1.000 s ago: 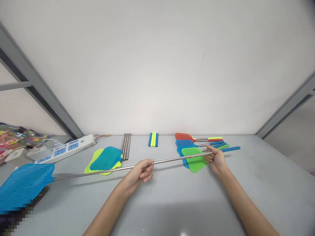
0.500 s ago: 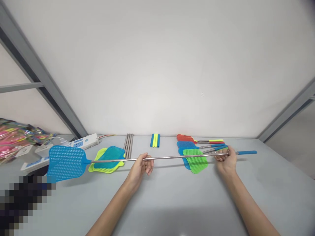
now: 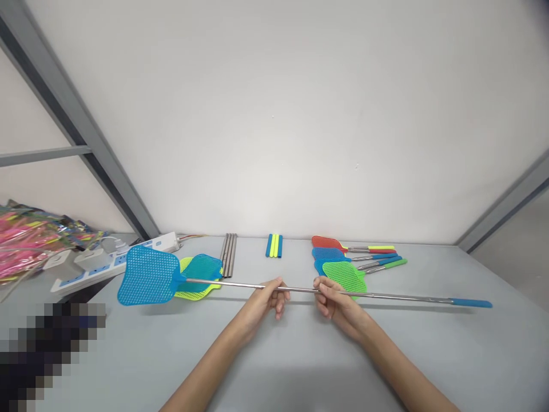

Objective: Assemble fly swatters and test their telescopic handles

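A blue fly swatter (image 3: 150, 276) with a long, extended metal rod lies across both of my hands, just above the table. Its mesh head is at the left and its blue grip at the far right. My left hand (image 3: 270, 297) pinches the rod near its middle. A short way to the right, my right hand (image 3: 332, 297) also has the rod between thumb and fingers. Behind the right hand lie a green swatter (image 3: 343, 276), blue swatters (image 3: 328, 255) and a red swatter (image 3: 328, 244), with short rods. Behind the blue head are loose teal (image 3: 203, 266) and yellow-green (image 3: 186, 294) swatter heads.
Several metal rods (image 3: 230, 256) stand in a row by the back wall, beside blue and yellow grip sleeves (image 3: 274, 245). A white power strip (image 3: 150, 250) with plugs and a heap of wrapped pink packs (image 3: 34, 240) occupy the left.
My right hand has moved left along the rod, closer to my left hand. The swatter has shifted right, its grip end now lower in view.
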A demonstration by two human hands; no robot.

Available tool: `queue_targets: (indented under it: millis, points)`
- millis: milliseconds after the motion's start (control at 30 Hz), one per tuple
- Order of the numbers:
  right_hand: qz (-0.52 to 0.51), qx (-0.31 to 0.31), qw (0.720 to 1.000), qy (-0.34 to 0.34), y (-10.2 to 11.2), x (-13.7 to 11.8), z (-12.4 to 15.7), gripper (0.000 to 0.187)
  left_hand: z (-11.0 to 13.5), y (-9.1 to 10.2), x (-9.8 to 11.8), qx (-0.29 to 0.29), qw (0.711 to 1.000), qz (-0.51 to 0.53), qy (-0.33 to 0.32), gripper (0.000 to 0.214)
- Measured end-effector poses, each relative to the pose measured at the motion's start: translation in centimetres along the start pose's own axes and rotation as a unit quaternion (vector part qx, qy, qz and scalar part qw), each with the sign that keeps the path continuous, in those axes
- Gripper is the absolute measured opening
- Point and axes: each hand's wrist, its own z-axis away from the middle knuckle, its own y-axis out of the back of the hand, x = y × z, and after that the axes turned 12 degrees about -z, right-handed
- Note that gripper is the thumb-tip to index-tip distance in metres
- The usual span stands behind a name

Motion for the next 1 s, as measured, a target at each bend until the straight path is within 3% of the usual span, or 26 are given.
queue_targets:
  millis: [133, 233, 333, 467, 567, 733, 1000]
  points:
    - [0.021, 0.017, 1.0, -0.001, 0.1, -0.1, 0.0, 0.018, -0.1, 0.5, 0.1, 0.043, 0.998, 0.046, -0.005, 0.03]
    - [0.003, 0.04, 0.999, 0.018, 0.6, -0.5, -0.1, 0.018, -0.2, 1.3, 0.3, 0.112, 0.987, 0.109, -0.045, 0.031]
    - [-0.019, 0.063, 0.996, 0.055, 1.1, -0.8, -0.3, 0.021, -0.3, 1.9, 0.6, 0.182, 0.968, 0.153, -0.085, 0.032]
    - [-0.054, 0.114, 0.984, 0.127, 1.7, -1.3, -0.4, 0.024, -0.3, 2.0, 0.6, 0.219, 0.959, 0.155, -0.096, 0.031]
    - [-0.064, 0.115, 0.981, 0.143, 1.9, -1.6, -0.4, 0.026, -0.4, 1.6, 0.2, 0.203, 0.966, 0.137, -0.086, 0.03]
    - [-0.02, 0.086, 0.991, 0.103, 1.3, -1.4, 0.0, 0.016, -0.5, 0.8, -0.4, 0.135, 0.986, 0.072, -0.058, 0.035]
    - [0.042, 0.059, 0.994, 0.08, 0.9, -0.8, 0.0, 0.021, -0.4, 0.6, 0.3, 0.111, 0.993, 0.016, -0.035, 0.039]
